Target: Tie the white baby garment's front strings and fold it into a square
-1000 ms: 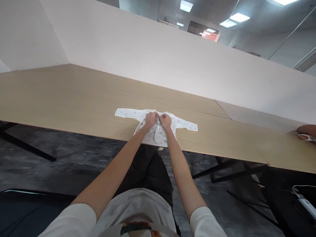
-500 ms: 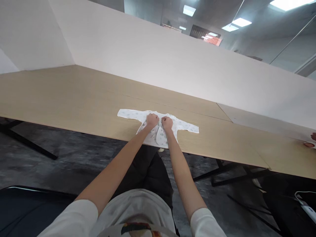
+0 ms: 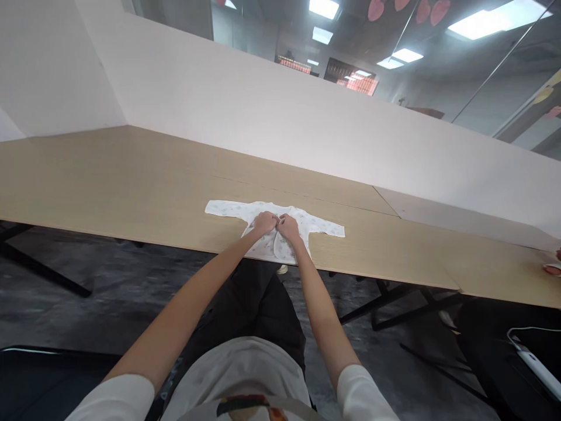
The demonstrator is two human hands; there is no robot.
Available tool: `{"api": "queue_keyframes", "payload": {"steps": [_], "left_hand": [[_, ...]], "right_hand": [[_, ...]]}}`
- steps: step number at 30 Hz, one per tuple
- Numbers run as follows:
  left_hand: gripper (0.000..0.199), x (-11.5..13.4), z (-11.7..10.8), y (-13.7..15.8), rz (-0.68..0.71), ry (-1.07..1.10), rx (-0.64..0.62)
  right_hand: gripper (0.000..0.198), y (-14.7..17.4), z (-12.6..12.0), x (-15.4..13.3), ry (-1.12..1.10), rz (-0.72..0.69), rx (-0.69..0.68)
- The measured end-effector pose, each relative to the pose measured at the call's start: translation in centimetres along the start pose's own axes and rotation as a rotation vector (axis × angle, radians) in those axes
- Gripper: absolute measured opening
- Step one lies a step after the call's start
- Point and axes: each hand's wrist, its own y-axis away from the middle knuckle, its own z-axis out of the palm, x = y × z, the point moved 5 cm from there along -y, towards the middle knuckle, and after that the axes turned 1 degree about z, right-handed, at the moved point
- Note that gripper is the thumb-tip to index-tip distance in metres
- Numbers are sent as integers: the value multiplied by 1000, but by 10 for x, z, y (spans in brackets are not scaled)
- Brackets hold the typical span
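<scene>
A small white baby shirt (image 3: pixel 322 225) with a faint print lies spread on the wooden table, its two sleeves stretched out to the sides and its lower hem at the table's front edge. My left hand (image 3: pixel 265 223) is closed on the cloth at the upper middle of the front. Right beside it, my right hand (image 3: pixel 288 227) pinches the other side of the front opening. The fingertips of both hands meet at the centre line. Whatever small fastening may lie between them is too small to make out.
The long table (image 3: pixel 166 175) runs across the view against a white partition (image 3: pixel 245 111). At the far right edge a reddish round object (image 3: pixel 553 269) rests on the table. Below, a black chair (image 3: pixel 495 339) holds a white power strip (image 3: pixel 539 371).
My hands have come together from slightly apart, bringing the two front edges of the baby shirt to meet. The camera view has tilted a little.
</scene>
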Motion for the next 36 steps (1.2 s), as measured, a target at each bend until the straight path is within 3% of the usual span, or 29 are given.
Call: {"api": "queue_keyframes", "payload": {"steps": [7, 11, 21, 26, 36], "left_hand": [[29, 8, 2, 16, 117, -79, 131], [21, 7, 6, 18, 184, -10, 134], [21, -4, 7, 12, 194, 282, 145], [22, -7, 8, 11, 181, 314, 161], [27, -9, 10, 8, 161, 299, 137]], "right_hand": [[32, -3, -8, 25, -336, 116, 56], [40, -4, -11, 31, -436, 145, 34], [53, -1, -11, 24, -566, 132, 39], [53, -1, -10, 23, -622, 120, 37], [41, 3, -12, 14, -515, 22, -10]]}}
